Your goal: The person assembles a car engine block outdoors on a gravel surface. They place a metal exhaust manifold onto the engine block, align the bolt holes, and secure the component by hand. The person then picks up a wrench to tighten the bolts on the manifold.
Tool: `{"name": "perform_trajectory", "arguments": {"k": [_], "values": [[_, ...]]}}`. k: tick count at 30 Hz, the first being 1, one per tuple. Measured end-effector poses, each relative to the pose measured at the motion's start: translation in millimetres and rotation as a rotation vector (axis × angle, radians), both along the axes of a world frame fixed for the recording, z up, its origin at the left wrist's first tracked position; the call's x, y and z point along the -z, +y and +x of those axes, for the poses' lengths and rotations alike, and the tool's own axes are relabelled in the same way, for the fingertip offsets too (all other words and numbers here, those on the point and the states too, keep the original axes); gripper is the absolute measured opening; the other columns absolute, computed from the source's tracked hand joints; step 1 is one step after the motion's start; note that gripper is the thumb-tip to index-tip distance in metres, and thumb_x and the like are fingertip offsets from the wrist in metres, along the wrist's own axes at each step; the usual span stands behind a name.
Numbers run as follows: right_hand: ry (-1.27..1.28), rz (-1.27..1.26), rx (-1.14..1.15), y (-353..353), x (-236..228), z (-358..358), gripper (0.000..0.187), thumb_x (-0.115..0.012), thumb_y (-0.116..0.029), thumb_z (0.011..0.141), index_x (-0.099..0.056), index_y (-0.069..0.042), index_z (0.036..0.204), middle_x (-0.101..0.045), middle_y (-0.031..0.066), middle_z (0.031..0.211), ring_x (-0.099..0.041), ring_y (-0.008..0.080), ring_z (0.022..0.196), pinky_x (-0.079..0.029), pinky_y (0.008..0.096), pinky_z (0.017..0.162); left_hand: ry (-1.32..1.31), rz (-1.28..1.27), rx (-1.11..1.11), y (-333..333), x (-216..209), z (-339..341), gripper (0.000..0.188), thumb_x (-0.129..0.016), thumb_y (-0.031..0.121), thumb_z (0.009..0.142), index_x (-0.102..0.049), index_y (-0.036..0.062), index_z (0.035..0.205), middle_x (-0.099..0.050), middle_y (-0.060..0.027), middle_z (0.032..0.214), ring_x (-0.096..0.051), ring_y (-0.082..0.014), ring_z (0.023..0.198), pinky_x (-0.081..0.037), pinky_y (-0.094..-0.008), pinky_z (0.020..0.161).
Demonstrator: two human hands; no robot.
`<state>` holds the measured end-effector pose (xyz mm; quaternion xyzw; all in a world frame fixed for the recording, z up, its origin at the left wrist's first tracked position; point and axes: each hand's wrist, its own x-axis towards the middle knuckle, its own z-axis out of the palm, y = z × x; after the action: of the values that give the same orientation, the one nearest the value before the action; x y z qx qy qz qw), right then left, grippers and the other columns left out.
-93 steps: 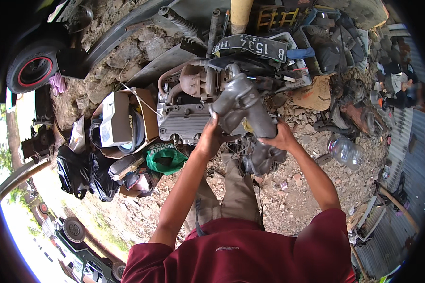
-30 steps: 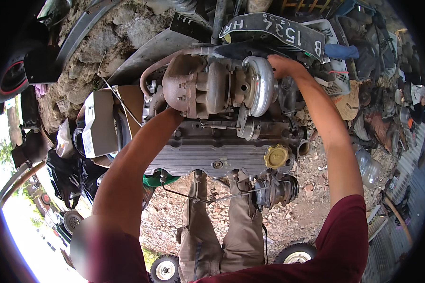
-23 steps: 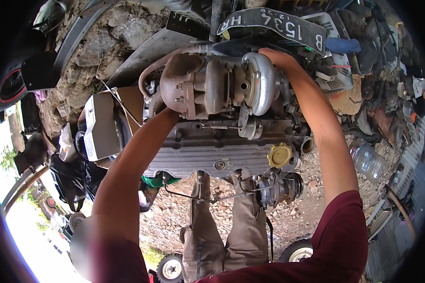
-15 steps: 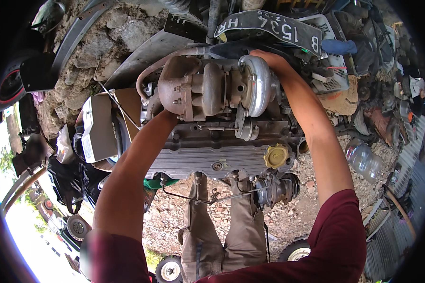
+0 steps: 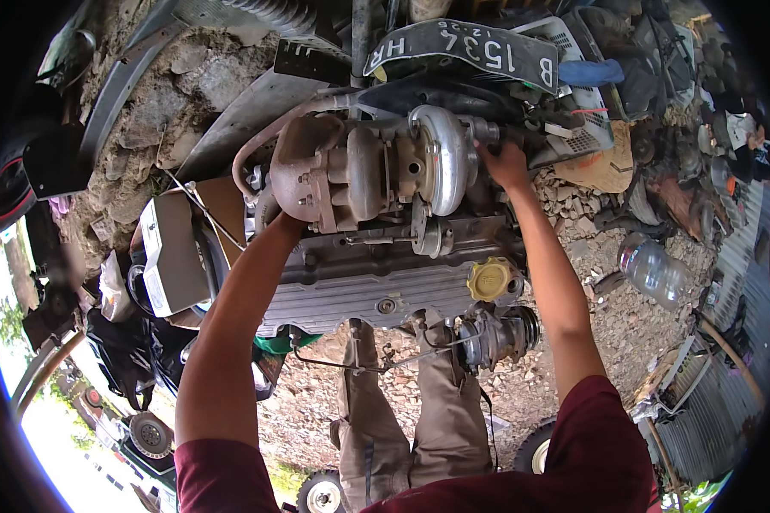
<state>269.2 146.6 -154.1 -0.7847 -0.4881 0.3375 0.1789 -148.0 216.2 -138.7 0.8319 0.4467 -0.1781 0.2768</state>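
Observation:
A large rusty turbocharger [image 5: 364, 171] with a silver compressor housing [image 5: 437, 161] sits across the far side of an engine. The ribbed grey valve cover [image 5: 342, 301] lies nearer to me and carries a yellow oil filler cap [image 5: 489, 279]. My left hand [image 5: 287, 221] reaches under the turbocharger's rusty left end; its fingers are hidden behind the casting. My right hand [image 5: 508, 164] is at the compressor's right end, thumb against its side and fingers bent around it, partly out of sight. A small wastegate actuator [image 5: 433, 238] hangs below the compressor.
Beyond the engine lie a bent black number plate [image 5: 462, 53] and a pale plastic crate [image 5: 586, 137]. A cardboard box [image 5: 175, 256] stands at left. On the right are a clear plastic bottle [image 5: 654, 269] and stony ground. My legs [image 5: 372, 410] are close to the engine.
My right hand has come down and toward me, from the compressor's far upper edge to its right side. My left arm keeps its place under the turbocharger. The whole view has shifted slightly.

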Motion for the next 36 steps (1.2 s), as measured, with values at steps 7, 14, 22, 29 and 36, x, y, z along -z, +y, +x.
{"name": "perform_trajectory", "arguments": {"k": [7,14,22,29,36], "values": [[0.163,-0.321,-0.185,-3.9,59.7,16.9,0.097,-0.061,-0.079,0.072,-0.066,0.015,0.093,-0.066,0.0344,0.093,-0.068,0.0389,0.095,-0.050,0.0460,0.081,0.002,0.001,0.003,6.8,-0.9,2.0,0.023,-0.053,0.015,0.085,-0.070,0.0008,0.089,-0.070,-0.0194,0.102,-0.068,-0.0319,0.099,-0.054,-0.0457,0.087],[0.198,-0.193,-0.319,3.5,92.9,23.3,0.080,-0.069,-0.063,0.079,-0.065,0.015,0.092,-0.069,0.0286,0.091,-0.069,0.0334,0.088,-0.049,0.0448,0.074,0.003,0.004,-0.007,1.9,-1.7,-3.1,0.023,-0.053,0.015,0.086,-0.070,0.0006,0.089,-0.070,-0.0194,0.102,-0.068,-0.0314,0.100,-0.054,-0.0453,0.087],[0.396,-0.198,-0.439,1.8,116.9,28.5,0.064,-0.067,-0.051,0.085,-0.066,0.011,0.099,-0.071,0.0248,0.092,-0.068,0.0249,0.090,-0.048,0.0435,0.074,0.007,0.009,-0.030,-5.5,-6.7,-10.7,0.024,-0.053,0.016,0.086,-0.070,0.0004,0.089,-0.070,-0.0193,0.102,-0.068,-0.0308,0.100,-0.054,-0.0450,0.087],[0.312,-0.135,-0.500,-3.3,161.8,63.8,0.051,-0.064,-0.039,0.088,-0.066,0.010,0.104,-0.070,0.0243,0.097,-0.067,0.0266,0.092,-0.048,0.0411,0.077,-0.012,0.005,-0.012,-10.9,-16.5,0.1,0.024,-0.052,0.016,0.087,-0.070,0.0002,0.088,-0.070,-0.0192,0.102,-0.068,-0.0303,0.100,-0.054,-0.0447,0.087],[0.346,-0.199,-0.513,2.9,65.2,26.8,0.037,-0.061,-0.025,0.088,-0.066,0.006,0.107,-0.072,0.0193,0.101,-0.065,0.0187,0.092,-0.047,0.0387,0.080,0.122,-0.016,0.414,-30.2,-109.7,-25.9,0.024,-0.052,0.016,0.087,-0.071,0.0000,0.088,-0.071,-0.0191,0.102,-0.069,-0.0297,0.100,-0.054,-0.0444,0.087]]}}
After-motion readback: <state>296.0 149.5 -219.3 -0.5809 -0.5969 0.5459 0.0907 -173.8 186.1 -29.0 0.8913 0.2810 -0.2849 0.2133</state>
